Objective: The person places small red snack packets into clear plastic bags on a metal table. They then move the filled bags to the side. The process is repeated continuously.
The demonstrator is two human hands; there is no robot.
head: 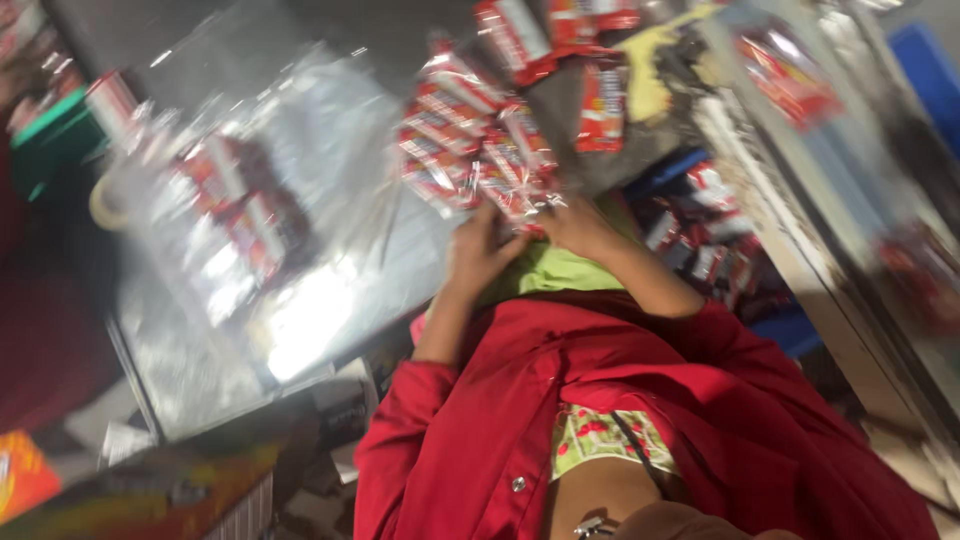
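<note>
Fingers of both my hands, left [478, 250] and right [578, 226], curled round the lower edge of a sachet strip [470, 140] running toward the frame's top, each equally near.

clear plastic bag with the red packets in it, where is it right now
In the head view the clear plastic bag lies on the shiny metal table, to the left of both hands, which grip a bunch of red sachets.
</note>
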